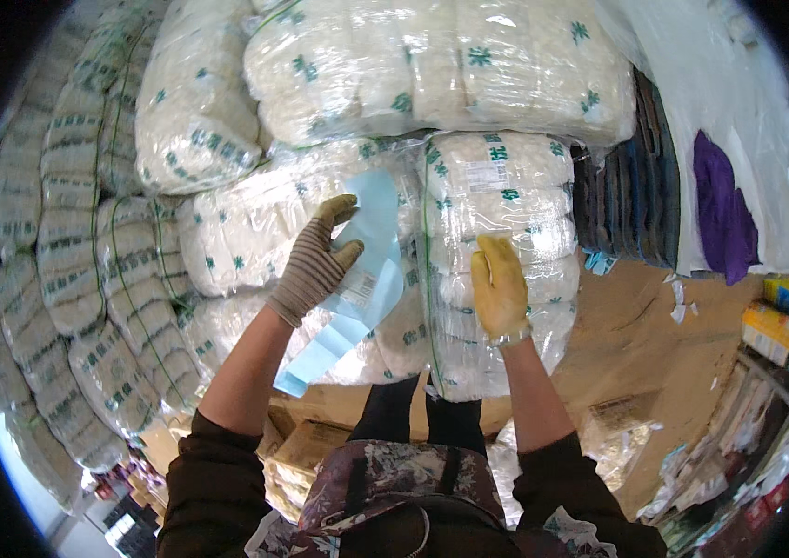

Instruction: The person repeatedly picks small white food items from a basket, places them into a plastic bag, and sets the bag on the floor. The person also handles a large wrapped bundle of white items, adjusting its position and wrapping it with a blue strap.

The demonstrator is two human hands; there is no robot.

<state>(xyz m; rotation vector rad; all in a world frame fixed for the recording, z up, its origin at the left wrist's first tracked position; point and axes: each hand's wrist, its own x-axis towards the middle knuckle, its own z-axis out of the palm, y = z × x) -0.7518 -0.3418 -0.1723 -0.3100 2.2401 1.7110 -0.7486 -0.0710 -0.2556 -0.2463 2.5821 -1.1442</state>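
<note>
My left hand (318, 254), in a glove with a striped back, grips a long pale blue strip of label backing paper (373, 258) between thumb and fingers. The strip curls, and its folded tail hangs down to the left. A white printed label (356, 289) shows on it under the thumb. My right hand (500, 286), in a yellow glove, is over a plastic-wrapped bale (541, 279) with its fingers close together. Whether anything is under those fingertips is hidden. Higher on that bale sits a white label with writing (487, 176).
More wrapped bales (436, 63) are stacked ahead, and strapped ones (73, 230) rise at the left. Folded dark textiles (625, 195) stand at the right beside white sheeting (736, 104) with a purple cloth (722, 209). Cardboard (311, 446) lies near my legs on the brown floor (625, 328).
</note>
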